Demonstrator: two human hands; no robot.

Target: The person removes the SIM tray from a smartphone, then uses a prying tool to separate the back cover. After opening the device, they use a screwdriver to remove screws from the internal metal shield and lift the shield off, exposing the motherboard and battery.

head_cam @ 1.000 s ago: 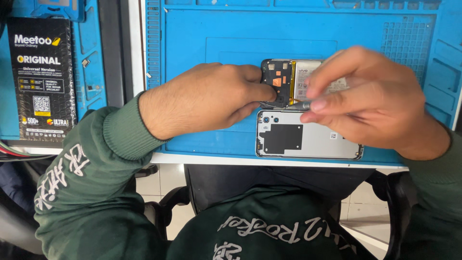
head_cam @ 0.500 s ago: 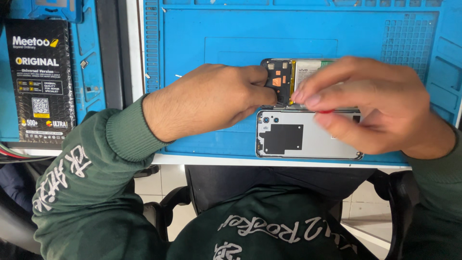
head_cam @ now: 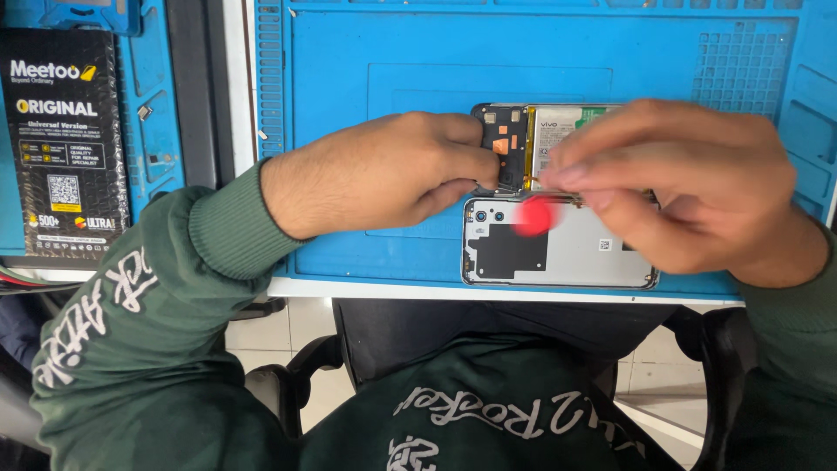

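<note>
While left hand [head_cam: 384,174] fingers [head_cam: 466,166] pinch the opened black phone body with exposed battery [head_cam: 532,144] and right hand [head_cam: 689,187] fingers [head_cam: 575,174] close on a blurred red tool [head_cam: 534,215], the silver back cover [head_cam: 567,257] lies just below on the blue repair mat [head_cam: 392,78].

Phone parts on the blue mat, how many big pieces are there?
2. The opened phone body, with its battery showing, lies under both hands; the detached back cover lies just below it, nearer the mat's front edge. The hands may hide smaller parts.
</note>
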